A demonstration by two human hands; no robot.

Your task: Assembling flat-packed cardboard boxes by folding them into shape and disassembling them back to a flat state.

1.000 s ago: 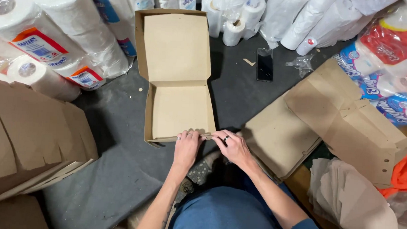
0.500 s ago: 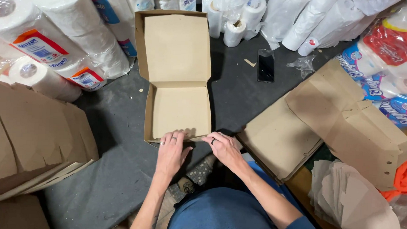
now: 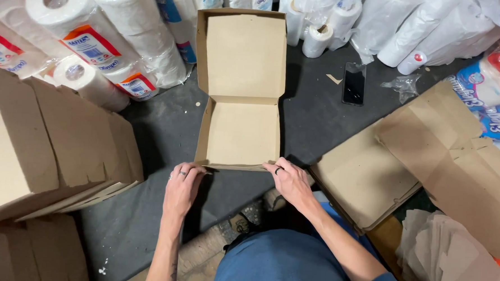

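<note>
An open brown cardboard box [image 3: 242,132] lies on the dark floor in front of me, its lid [image 3: 245,55] folded back away from me. My left hand [image 3: 183,187] rests at the box's near left corner, fingers together on the front wall. At the near right corner my right hand [image 3: 289,180] touches the same front wall, a dark ring on one finger. The box's inside is bare.
Stacks of flat cardboard [image 3: 41,148] stand at my left, more flat cardboard [image 3: 429,159] lies at my right. Paper towel rolls [image 3: 91,43] crowd the back left, white wrapped rolls [image 3: 423,30] the back right. A black phone [image 3: 354,83] lies on the floor beyond the box.
My hands have slid apart along the box's front wall, from its middle out to the two near corners. The box has stayed where it was.
</note>
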